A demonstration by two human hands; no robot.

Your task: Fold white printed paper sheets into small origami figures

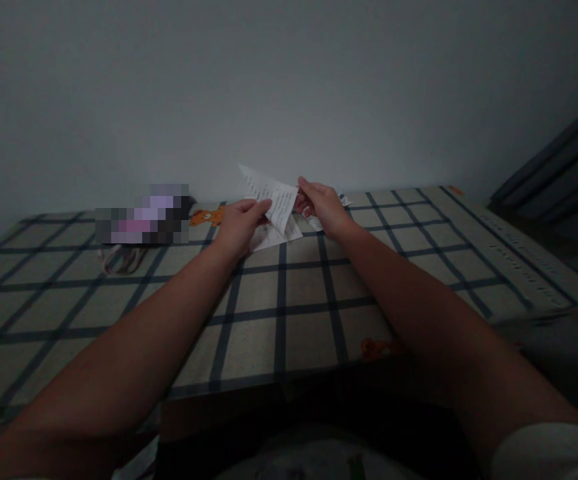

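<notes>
A white sheet of paper [273,195] with lines of print is held up off the table, its upper left corner pointing upward. My left hand [241,223] pinches its lower left part between thumb and fingers. At the sheet's right corner, the fingers of my right hand [321,205] are closed in a pinch; the exact contact is hard to see in the dim light. Another printed paper [289,233] lies on the table beneath the held sheet. Small white paper pieces [347,201] lie beside and under my right hand, which partly hides them.
The table has a checked tablecloth [253,340] with bear figures and lettering. A blurred-out purple and pink object [151,213] stands at the back left, with a looped cord [123,260] before it. A pale wall [289,87] rises behind; dark folded material [563,173] is at right.
</notes>
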